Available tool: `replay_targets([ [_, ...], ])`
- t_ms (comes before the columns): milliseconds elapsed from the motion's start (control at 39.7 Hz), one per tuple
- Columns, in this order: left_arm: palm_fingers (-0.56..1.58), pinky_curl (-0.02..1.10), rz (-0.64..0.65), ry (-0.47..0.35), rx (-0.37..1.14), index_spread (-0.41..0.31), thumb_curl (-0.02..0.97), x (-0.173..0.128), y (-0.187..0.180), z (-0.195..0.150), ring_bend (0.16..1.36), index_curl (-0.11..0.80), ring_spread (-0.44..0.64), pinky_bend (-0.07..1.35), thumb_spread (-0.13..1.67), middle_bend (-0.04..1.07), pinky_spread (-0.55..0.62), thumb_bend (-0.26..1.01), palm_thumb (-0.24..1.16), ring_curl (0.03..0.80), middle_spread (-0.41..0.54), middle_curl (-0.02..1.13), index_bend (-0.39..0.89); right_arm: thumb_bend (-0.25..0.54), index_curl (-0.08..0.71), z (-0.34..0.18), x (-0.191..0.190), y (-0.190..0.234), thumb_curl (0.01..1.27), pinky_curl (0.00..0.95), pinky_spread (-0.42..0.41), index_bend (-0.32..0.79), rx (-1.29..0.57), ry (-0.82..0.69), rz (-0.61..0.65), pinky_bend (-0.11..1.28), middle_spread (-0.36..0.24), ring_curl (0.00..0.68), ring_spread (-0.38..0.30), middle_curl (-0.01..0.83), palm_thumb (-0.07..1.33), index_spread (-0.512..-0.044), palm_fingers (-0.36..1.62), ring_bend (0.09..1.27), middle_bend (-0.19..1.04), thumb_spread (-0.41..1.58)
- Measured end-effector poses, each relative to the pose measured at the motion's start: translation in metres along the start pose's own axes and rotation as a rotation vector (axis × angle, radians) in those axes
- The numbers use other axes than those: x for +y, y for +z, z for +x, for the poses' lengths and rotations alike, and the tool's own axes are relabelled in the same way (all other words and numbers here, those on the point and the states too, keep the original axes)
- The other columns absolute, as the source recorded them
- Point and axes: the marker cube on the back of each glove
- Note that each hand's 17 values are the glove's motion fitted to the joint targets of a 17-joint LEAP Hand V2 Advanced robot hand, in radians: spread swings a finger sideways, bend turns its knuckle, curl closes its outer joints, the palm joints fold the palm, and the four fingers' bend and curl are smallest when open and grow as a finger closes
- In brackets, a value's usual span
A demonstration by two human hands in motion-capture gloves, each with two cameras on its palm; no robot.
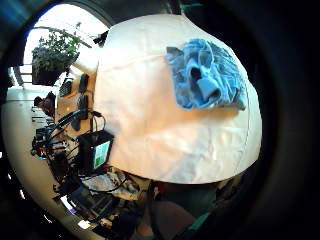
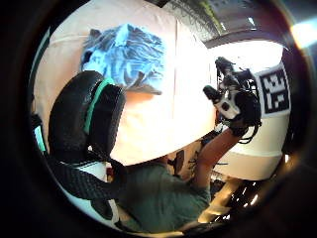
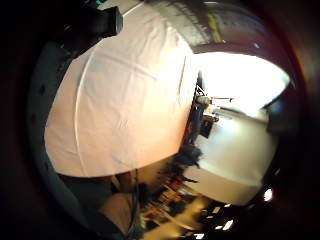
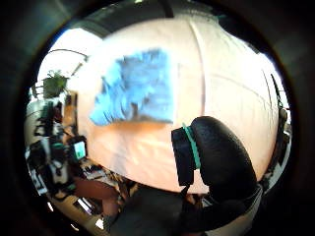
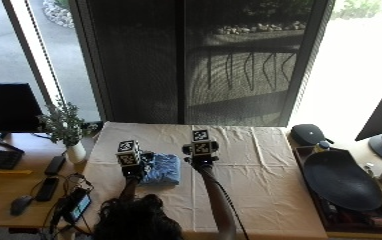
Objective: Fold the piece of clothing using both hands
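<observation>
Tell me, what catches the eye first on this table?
A blue piece of clothing, already bunched into a small bundle, lies on the cream tablecloth toward the person's left. Both gloved hands hover above the cloth: the left hand right by the bundle, the right hand beside it, neither holding it. A potted plant stands off the table's left edge.

Blue garment point(image 5: 162, 174) lies folded into a rumpled bundle on the tablecloth point(image 5: 257, 170)

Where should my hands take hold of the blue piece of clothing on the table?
Probably at the straight near edge of the blue garment, one of the hands at each corner, coming from your side. It lies bunched on the cream tablecloth, its far part rumpled, while the left hand and right hand hover above, touching nothing.
</observation>
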Motion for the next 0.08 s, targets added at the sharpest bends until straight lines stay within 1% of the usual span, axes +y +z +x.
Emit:
replay_targets([
  [50, 0.2, 0.31, 0.022, 0.007, -0.003, -0.105, 0.209, 0.0, -0.003, 0.009, 0.6, 0.281, 0.23, 0.51, 1.44, 0.2, 0.39, -0.01, 0.29, 0.313, -0.011, 0.39, 0.13, -0.022, 0.239, 0.023, 0.002, -0.002, 0.42, 0.367, 0.128, 0.14, -0.083, 0.068, 0.136, 0.68, -0.115, 0.315, 0.024, 0.362, 0.53, -0.362, 0.31, 0.36, 0.15, 1.21],
  [76, 0.2, 0.31, 0.061, 0.011, -0.015, -0.104, 0.21, -0.003, -0.008, 0.013, 0.6, 0.281, 0.23, 0.51, 1.43, 0.2, 0.39, -0.01, 0.28, 0.312, -0.01, 0.39, 0.13, -0.024, 0.239, 0.034, 0.004, -0.003, 0.42, 0.366, 0.135, 0.14, -0.122, 0.098, 0.198, 0.69, -0.107, 0.316, 0.031, 0.359, 0.52, -0.363, 0.3, 0.36, 0.15, 1.22],
])
